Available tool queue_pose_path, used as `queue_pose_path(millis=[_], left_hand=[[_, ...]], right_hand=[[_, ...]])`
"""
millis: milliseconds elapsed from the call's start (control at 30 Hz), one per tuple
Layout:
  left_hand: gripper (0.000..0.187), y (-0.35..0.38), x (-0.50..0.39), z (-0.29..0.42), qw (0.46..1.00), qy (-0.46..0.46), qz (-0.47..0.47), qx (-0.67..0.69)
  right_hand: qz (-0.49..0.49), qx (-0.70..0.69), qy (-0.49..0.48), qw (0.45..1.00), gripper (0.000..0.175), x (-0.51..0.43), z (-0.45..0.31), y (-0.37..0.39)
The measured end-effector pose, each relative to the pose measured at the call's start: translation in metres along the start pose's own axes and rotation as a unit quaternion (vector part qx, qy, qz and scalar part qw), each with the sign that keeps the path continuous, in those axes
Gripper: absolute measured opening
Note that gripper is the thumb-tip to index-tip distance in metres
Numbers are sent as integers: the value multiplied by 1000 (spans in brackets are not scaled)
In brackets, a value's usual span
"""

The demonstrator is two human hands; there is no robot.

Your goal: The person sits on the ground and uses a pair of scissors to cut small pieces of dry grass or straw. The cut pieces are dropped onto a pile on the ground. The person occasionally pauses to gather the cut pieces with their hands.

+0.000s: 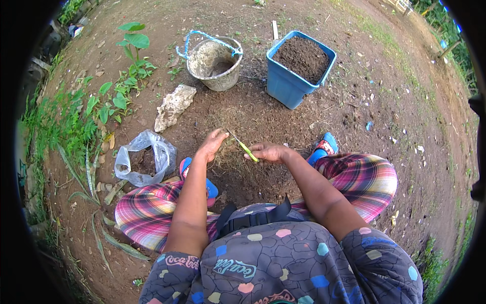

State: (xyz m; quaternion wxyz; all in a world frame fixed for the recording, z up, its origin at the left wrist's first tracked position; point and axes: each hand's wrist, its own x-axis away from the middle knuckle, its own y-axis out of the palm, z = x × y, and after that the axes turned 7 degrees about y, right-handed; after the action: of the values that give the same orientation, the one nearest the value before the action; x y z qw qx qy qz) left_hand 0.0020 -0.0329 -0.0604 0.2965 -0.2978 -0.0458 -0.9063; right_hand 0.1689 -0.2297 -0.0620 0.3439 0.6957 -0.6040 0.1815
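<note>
My right hand (267, 152) holds the yellow-green handle of a thin-bladed tool, perhaps a knife (246, 150), above the soil between my feet. The blade points up and left towards my left hand (214, 142), whose fingers are near its tip; whether they touch it or pinch something small cannot be told. Dry grass clippings (231, 152) lie on the ground beneath both hands. To the left, an open clear plastic bag (165, 152) has dark soil in it. Beyond my hands stand a worn bucket (218, 81) with a blue rope handle and a square blue container (286, 85) heaped with dark soil (302, 57).
A rough pale rock (174, 106) lies between the bag and the bucket. Green leafy plants (119, 100) grow at the left, with long striped leaves (123, 245) lower down. My feet in blue sandals or socks flank the soil patch. A flat stick (275, 30) stands behind the blue container.
</note>
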Motion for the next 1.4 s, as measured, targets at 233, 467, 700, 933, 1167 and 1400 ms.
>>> queue_pose_path(millis=[233, 467, 700, 933, 1167, 1400], left_hand=[[91, 2, -1, -1, 1000, 12, -4, -8], [91, 2, -3, -5, 1000, 9, -21, -8], [92, -1, 3, 2, 994, 15, -82, -68], [92, 1, 1, 2, 994, 18, -55, -89], [109, -6, -3, -7, 999, -4, 25, 38], [112, 5, -1, -6, 995, 11, 42, 95]], right_hand=[[-19, 10, 21, 1000, 39, -5, 9, -7], [-27, -54, 77, 995, 100, 14, 2, -6], [-10, 54, 42, 998, 75, 3, 3, -11], [-7, 81, 24, 996, 48, -4, 15, -17], [15, -29, 110, 993, 98, 19, 13, -9], [-13, 24, 75, 997, 117, 11, 2, 4]])
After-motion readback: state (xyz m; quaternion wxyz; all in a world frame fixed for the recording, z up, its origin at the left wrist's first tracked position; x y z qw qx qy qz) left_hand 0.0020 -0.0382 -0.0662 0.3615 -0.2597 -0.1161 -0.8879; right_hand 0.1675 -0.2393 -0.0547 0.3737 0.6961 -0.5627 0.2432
